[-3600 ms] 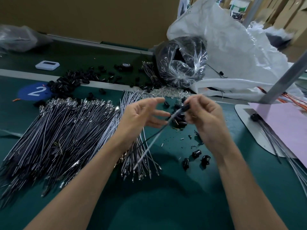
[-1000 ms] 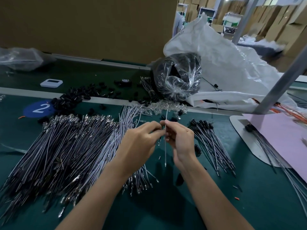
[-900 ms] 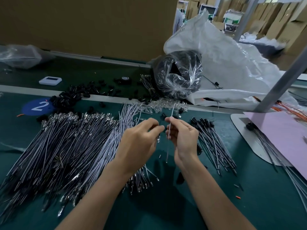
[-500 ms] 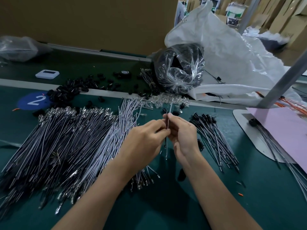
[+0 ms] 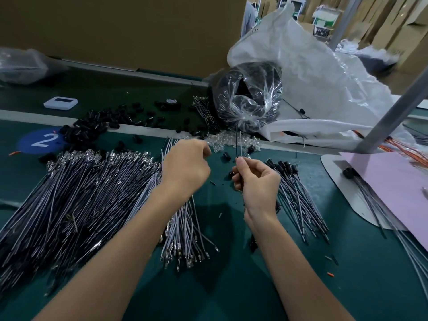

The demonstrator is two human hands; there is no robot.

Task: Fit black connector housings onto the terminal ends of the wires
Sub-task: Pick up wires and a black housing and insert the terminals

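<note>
My right hand (image 5: pixel 257 181) pinches a wire pair (image 5: pixel 240 144), my curled left hand's (image 5: pixel 185 163) hold is indiscernible; a small fitted bundle (image 5: pixel 298 195) lies done, while the large pile (image 5: pixel 81 193) awaits housings.

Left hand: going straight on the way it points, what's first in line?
The left hand points away from the person and slightly right. Likely first is the heap of clear parts, though depth is unclear. The wires pinched in the right hand stand off to its right.
</note>
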